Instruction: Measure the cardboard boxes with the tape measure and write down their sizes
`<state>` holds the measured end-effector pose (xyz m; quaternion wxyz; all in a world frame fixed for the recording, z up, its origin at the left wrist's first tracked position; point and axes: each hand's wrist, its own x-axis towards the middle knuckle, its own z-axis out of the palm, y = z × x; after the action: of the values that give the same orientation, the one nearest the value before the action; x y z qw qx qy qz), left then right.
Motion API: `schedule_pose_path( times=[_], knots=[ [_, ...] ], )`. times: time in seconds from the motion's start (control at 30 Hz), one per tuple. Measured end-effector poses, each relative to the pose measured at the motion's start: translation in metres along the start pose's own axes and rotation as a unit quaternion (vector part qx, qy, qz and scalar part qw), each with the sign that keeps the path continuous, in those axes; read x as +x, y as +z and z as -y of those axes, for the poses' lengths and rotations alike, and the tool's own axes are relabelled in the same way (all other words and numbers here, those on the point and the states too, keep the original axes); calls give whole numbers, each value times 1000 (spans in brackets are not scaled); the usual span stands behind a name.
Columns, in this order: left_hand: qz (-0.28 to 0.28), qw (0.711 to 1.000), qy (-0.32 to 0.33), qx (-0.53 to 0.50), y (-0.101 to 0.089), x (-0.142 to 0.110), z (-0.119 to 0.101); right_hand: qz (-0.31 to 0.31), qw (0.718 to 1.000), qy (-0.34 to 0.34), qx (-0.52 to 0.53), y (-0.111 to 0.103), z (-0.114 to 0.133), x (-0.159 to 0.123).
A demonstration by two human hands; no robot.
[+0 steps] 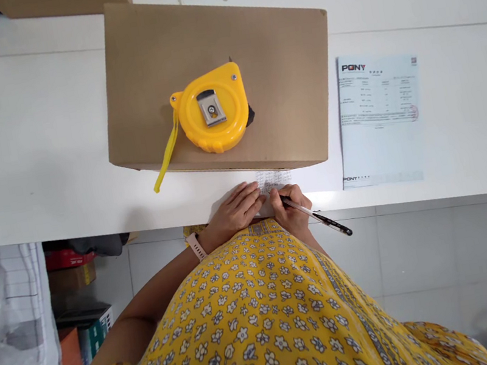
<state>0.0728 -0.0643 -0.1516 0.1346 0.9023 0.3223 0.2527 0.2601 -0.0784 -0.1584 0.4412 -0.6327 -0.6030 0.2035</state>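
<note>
Currently, the right hand (292,204) grasps a slim black-and-clear pen (318,217); the left hand (236,209), fingers unclenched, touches handwritten white paper (274,177).

A slim, black-ended pen (318,216) slants over white paper (274,177) bearing small handwritten lines.

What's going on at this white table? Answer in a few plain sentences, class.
A person's right hand holds a pen in a writing grip over a small paper covered in writing. The left hand lies flat at the paper's left side. Just beyond the hands, a yellow tape measure lies on a cardboard box. A printed sheet lies on the table, right of the box.
</note>
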Motion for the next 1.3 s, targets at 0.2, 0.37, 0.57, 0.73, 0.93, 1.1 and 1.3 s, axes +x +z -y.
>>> schedule_pose_path(
  times=[0.2,0.37,0.57,0.73,0.93,1.1,1.3],
  knots=[
    [5,1000,1,-7,-1,0,0,4,1000,-3,7,-1,1,1],
    [-3,1000,6,15,-1,1,1,4,1000,-3,11,-1,2,2],
    [-8,1000,6,17,-1,1,0,-6,1000,6,1,0,0,0],
    [-6,1000,9,22,-2,1,0,-12,1000,-14,0,0,0,1],
    [-7,1000,12,22,-1,1,0,-7,1000,-7,-6,0,1,2],
    [-4,1000,16,19,-3,1,0,-12,1000,-3,11,1,-1,0],
    [0,1000,9,3,-6,2,-1,-17,996,51,68,-3,6,1]
  ],
)
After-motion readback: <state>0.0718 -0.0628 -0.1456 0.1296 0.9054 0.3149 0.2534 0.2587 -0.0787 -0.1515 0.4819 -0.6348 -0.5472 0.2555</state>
